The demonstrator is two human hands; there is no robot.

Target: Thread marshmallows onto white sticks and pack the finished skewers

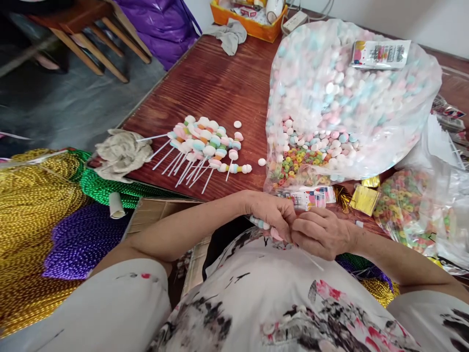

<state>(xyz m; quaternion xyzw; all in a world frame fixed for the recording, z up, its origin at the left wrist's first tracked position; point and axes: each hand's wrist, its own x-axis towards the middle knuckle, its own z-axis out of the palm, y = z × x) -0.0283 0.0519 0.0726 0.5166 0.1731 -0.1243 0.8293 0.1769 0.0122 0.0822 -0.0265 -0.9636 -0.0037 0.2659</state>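
My left hand (273,212) is closed in a pinch on small pastel candy pieces (261,224), close to my chest. My right hand (321,232) is closed on a thin white stick (311,260) that points down toward my shirt, and the fingertips of both hands meet. On the red-brown wooden table (208,83) ahead lies a pile of finished candy sticks (203,146) with pastel pieces threaded on them. A big clear bag (351,93) holds several pastel candies and coloured rings (296,164).
A crumpled cloth (120,151) lies at the table's left corner. Gold (25,215), green (98,183) and purple (80,242) bead strands are heaped at the left. Another bag of coloured rings (406,205) and gold wrappers (364,198) sit at the right. An orange tray (249,22) stands at the back.
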